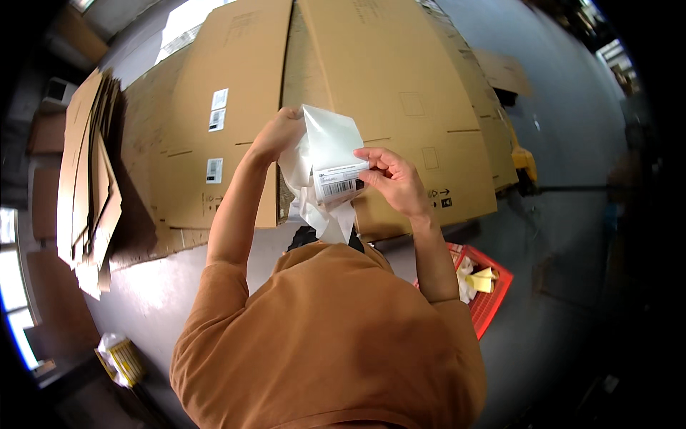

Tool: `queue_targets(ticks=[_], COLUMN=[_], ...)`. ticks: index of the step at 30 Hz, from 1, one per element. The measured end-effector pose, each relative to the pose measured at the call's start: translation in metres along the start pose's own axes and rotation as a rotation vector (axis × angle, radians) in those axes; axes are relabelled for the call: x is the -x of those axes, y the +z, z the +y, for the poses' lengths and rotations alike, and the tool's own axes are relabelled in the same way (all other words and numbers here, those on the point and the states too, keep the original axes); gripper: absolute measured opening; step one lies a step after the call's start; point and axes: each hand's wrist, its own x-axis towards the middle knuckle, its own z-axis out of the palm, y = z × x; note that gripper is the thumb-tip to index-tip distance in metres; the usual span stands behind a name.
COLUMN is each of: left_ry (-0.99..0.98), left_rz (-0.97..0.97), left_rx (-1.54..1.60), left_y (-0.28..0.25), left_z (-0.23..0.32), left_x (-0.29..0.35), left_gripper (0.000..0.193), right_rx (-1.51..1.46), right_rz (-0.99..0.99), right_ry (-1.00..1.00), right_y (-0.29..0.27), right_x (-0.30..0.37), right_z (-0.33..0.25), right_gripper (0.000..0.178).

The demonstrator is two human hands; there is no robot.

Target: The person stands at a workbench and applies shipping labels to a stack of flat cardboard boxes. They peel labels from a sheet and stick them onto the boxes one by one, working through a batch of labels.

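Observation:
Between my hands hangs a strip of white labels (332,132) on glossy backing, its loose tail folded and dangling below. My left hand (280,134) grips the strip's upper left side, fingers closed and partly hidden behind it. At the strip's lower right, my right hand (396,179) pinches the edge of a printed barcode label (341,184) between thumb and fingertips. Beneath lie large flat brown cardboard sheets: the left sheet (243,64) carries white labels (214,171), while the right sheet (393,79) shows printed outlines and handling marks.
Folded cardboard pieces (89,171) stand upright at the left. A red plastic crate (491,304) with crumpled paper sits on the floor at my right. Beyond the stack's right edge is a yellow object (525,161). A yellow-striped container (127,361) stands at lower left.

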Motion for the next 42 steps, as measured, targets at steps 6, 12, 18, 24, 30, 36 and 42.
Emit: queue_targets(ticks=[6, 12, 18, 24, 30, 36, 42], left_ry=[-0.143, -0.265, -0.294, -0.105, 0.03, 0.016, -0.034], left_rz=[-0.308, -0.51, -0.459, -0.127, 0.082, 0.196, 0.188], left_rx=[0.099, 0.221, 0.135, -0.007, 0.114, 0.137, 0.159], left_y=[0.017, 0.03, 0.021, -0.007, -0.032, -0.038, -0.038], left_z=[-0.021, -0.054, -0.07, -0.081, -0.093, -0.095, -0.109], left_x=[-0.046, -0.078, -0.094, -0.107, -0.116, -0.108, -0.108], left_gripper=[0.027, 0.021, 0.029, 0.029, 0.029, 0.028, 0.027], right_rx=[0.329, 0.525, 0.639, 0.647, 0.091, -0.055, 0.04], right_rz=[0.293, 0.51, 0.59, 0.918, 1.16, 1.243, 1.27], right_ry=[-0.077, -0.274, -0.201, -0.012, 0.248, 0.399, 0.472], right_y=[0.0, 0.007, -0.004, -0.055, -0.147, -0.177, -0.17], right_x=[-0.002, 0.001, -0.005, -0.021, -0.073, -0.109, -0.128], right_z=[0.007, 0.033, 0.045, 0.035, 0.095, 0.157, 0.16], right_gripper=[0.02, 0.015, 0.007, 0.006, 0.011, 0.009, 0.009])
